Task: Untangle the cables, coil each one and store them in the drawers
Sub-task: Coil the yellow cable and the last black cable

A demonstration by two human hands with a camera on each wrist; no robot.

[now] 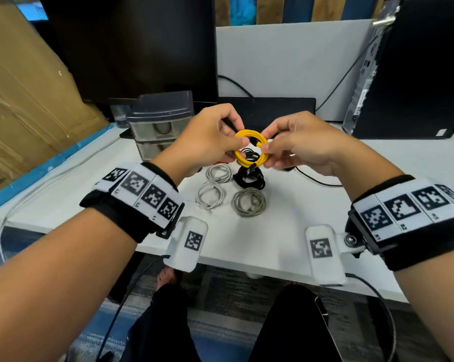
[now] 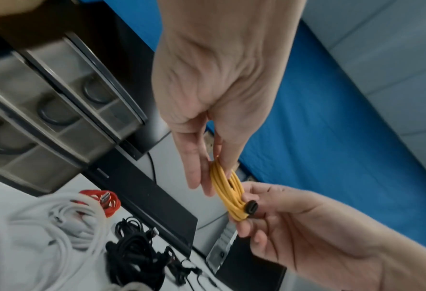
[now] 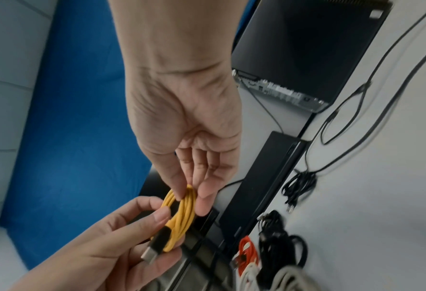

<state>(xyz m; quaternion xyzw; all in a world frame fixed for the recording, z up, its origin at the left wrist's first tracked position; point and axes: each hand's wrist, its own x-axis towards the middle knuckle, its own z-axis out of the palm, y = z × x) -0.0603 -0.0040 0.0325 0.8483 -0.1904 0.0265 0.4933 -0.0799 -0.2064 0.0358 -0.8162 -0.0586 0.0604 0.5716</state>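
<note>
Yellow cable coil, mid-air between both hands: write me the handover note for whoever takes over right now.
Left hand: pinches the left side of the yellow coil, held above the table.
Right hand: pinches the coil's right side; a black plug sticks out by the left thumb.
On the table: two white coils, a grey coil, a black bundle, a red coil.
Drawers: back left, shut as far as shown.
Done: most cables coiled.
Left: finish the yellow coil, deal with a loose black cable farther right, then put every coil into the drawers.
</note>
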